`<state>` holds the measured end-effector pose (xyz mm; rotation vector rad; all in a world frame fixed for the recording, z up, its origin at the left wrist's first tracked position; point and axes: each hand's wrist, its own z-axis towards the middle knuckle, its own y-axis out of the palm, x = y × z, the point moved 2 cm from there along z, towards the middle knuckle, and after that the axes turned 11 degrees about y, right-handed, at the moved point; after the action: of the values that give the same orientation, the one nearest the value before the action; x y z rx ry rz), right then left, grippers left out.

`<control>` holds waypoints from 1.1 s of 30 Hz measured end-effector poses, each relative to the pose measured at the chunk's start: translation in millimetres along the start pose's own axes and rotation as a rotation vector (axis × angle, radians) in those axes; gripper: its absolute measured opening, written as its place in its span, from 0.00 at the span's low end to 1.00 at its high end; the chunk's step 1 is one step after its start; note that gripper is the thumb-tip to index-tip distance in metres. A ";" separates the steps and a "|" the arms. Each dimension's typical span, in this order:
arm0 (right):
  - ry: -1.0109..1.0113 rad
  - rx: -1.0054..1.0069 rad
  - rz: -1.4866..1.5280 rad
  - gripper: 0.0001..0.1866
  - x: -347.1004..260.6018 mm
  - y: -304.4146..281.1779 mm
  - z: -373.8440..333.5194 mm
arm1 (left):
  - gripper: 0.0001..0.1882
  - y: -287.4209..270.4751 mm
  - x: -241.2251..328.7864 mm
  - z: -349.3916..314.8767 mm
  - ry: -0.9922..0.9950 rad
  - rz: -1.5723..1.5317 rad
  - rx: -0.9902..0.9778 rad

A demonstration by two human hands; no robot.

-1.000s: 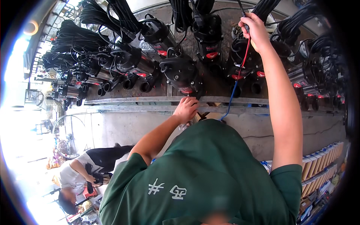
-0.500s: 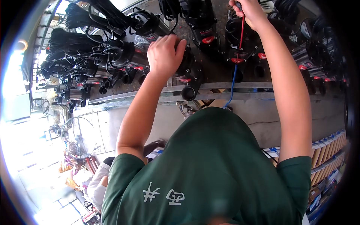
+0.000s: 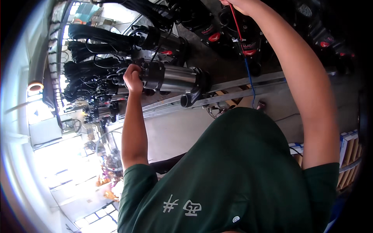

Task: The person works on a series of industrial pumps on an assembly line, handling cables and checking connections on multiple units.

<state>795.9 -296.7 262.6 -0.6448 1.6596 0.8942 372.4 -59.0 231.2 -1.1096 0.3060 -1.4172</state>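
My left hand [image 3: 133, 79] is closed on the cable end of a submersible pump [image 3: 175, 79], which lies tilted with its steel body pointing right. The pump's black outlet [image 3: 187, 100] faces down at the near edge of the metal bench [image 3: 225, 86]. At the top edge of the view my right hand [image 3: 241, 5] is closed, partly cut off, around the upper end of a red cord [image 3: 236, 24]. That cord runs down into a blue length [image 3: 249, 79] hanging over the bench edge toward me.
More pumps [image 3: 159, 42] with coiled black cables [image 3: 99, 35] stand crowded at the left. Others [image 3: 248, 42] stand ahead and to the right. Boxes [image 3: 349, 155] line the right side. A bright window [image 3: 62, 159] is at the lower left.
My left hand has gone left and down, from resting open over a pump to gripping its cable end; that pump now lies tilted. My right hand has shifted up and left. The view has turned.
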 end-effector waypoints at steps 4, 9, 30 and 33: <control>0.003 0.002 0.015 0.05 -7.0 -6.6 -10.8 | 0.12 -9.5 -11.5 -6.1 -0.034 -0.007 -0.025; -0.016 -0.011 0.026 0.06 -4.6 -8.6 -9.2 | 0.11 -3.1 -11.3 0.5 -0.068 -0.070 -0.058; -0.024 -0.023 0.032 0.06 -4.7 -8.0 -6.4 | 0.18 16.7 176.2 -1.8 0.642 0.229 -0.666; -0.029 -0.104 0.061 0.05 -1.5 -7.6 -2.4 | 0.19 34.6 207.5 -8.9 0.699 0.299 -0.767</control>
<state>800.9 -303.1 262.6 -0.6519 1.6226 1.0342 431.0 -252.6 289.7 -1.0470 1.5488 -1.4002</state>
